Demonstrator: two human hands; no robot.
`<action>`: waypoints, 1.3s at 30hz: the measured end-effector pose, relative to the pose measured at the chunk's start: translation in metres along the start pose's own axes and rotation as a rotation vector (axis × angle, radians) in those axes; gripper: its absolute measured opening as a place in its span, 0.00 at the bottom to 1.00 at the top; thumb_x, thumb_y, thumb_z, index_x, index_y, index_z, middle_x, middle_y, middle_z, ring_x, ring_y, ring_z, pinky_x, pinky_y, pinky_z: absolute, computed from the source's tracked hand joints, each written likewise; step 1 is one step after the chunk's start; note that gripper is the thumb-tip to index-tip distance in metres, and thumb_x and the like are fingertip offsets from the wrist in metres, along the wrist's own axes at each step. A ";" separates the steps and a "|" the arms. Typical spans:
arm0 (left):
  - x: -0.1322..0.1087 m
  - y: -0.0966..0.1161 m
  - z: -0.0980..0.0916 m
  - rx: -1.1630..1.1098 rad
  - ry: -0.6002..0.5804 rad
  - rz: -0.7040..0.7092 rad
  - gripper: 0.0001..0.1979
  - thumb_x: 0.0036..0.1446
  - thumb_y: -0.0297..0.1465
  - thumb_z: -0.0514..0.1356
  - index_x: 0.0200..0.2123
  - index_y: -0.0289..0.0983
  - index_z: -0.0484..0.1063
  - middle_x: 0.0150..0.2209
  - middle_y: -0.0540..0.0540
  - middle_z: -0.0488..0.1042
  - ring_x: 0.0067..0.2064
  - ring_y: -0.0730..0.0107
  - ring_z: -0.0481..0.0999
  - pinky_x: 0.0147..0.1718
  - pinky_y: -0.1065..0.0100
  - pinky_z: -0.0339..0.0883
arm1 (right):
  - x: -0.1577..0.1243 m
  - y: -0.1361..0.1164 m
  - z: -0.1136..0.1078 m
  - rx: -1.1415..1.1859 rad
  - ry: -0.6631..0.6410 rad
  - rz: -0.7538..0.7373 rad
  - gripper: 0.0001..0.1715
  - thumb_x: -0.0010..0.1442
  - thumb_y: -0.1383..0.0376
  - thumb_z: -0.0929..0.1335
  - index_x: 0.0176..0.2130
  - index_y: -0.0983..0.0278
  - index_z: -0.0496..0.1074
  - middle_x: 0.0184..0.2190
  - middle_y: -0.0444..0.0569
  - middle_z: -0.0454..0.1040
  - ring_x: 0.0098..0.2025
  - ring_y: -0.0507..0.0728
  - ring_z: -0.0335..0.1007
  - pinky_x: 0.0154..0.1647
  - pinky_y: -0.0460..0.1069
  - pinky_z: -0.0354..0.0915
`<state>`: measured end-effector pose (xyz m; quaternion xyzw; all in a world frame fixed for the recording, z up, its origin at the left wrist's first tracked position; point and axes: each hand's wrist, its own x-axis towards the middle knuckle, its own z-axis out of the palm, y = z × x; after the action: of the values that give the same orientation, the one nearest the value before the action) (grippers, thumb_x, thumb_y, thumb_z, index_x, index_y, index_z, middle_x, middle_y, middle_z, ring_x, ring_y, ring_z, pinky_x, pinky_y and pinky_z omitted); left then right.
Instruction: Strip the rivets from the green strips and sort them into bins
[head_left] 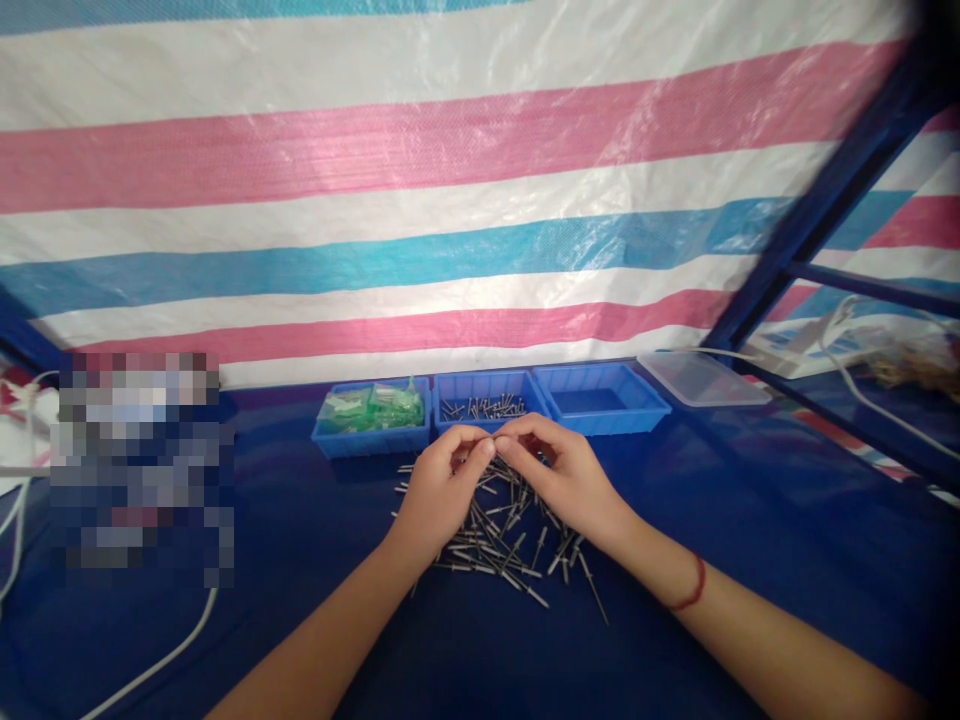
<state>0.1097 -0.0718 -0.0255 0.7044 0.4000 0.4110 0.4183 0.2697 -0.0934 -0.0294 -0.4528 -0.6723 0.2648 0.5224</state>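
Note:
Over a loose pile of pop rivets (487, 545) on the dark blue table, my left hand (448, 480) and my right hand (559, 470) meet, fingertips touching. Thumb and fingers of each hand are pinched together. Whatever sits between them is too small or too hidden to make out. Just behind my hands stands a blue bin (484, 384) with several metal rivets (495, 407) in it. The hands cover part of the pile and the front of that bin.
On the left is another blue bin (371, 438) holding green plastic packets (375, 405). A third blue bin (607, 420) and a clear plastic lid (705, 380) are to the right. A white cable (169, 660) runs along the left. Behind hangs a striped sheet (450, 150).

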 end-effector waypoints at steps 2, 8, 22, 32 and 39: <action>0.000 0.000 0.000 -0.043 -0.028 -0.030 0.10 0.60 0.36 0.55 0.37 0.35 0.71 0.35 0.47 0.75 0.38 0.67 0.73 0.39 0.69 0.65 | 0.001 0.003 0.000 0.067 -0.006 0.037 0.09 0.60 0.60 0.67 0.34 0.63 0.73 0.32 0.47 0.73 0.32 0.54 0.67 0.33 0.49 0.63; -0.003 0.004 -0.002 0.210 -0.065 0.081 0.12 0.61 0.36 0.54 0.39 0.37 0.74 0.35 0.47 0.75 0.38 0.66 0.73 0.38 0.68 0.63 | 0.003 0.000 -0.004 0.110 0.034 0.020 0.09 0.60 0.59 0.67 0.35 0.62 0.73 0.33 0.47 0.73 0.33 0.54 0.67 0.34 0.50 0.63; -0.004 0.009 -0.002 0.280 0.077 0.207 0.06 0.59 0.33 0.57 0.35 0.38 0.71 0.34 0.49 0.74 0.33 0.71 0.71 0.34 0.70 0.63 | 0.003 -0.007 -0.006 0.024 0.042 -0.089 0.07 0.59 0.62 0.67 0.36 0.62 0.73 0.30 0.46 0.71 0.30 0.53 0.65 0.31 0.50 0.64; -0.004 0.012 -0.007 0.289 0.165 0.220 0.07 0.59 0.34 0.57 0.36 0.37 0.70 0.33 0.49 0.73 0.33 0.71 0.70 0.33 0.70 0.63 | 0.005 -0.005 -0.008 -0.171 -0.035 -0.229 0.09 0.62 0.64 0.65 0.39 0.61 0.74 0.33 0.49 0.74 0.33 0.55 0.68 0.35 0.51 0.65; 0.004 0.001 -0.021 0.389 0.224 0.139 0.13 0.63 0.36 0.53 0.45 0.37 0.70 0.35 0.47 0.73 0.30 0.72 0.69 0.32 0.69 0.64 | 0.042 0.000 -0.004 -0.665 0.122 -0.268 0.11 0.63 0.64 0.63 0.37 0.63 0.75 0.34 0.51 0.76 0.37 0.59 0.69 0.39 0.54 0.60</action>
<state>0.0922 -0.0632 -0.0173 0.7476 0.4661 0.4297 0.1981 0.2720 -0.0569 -0.0088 -0.5207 -0.7426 -0.0668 0.4158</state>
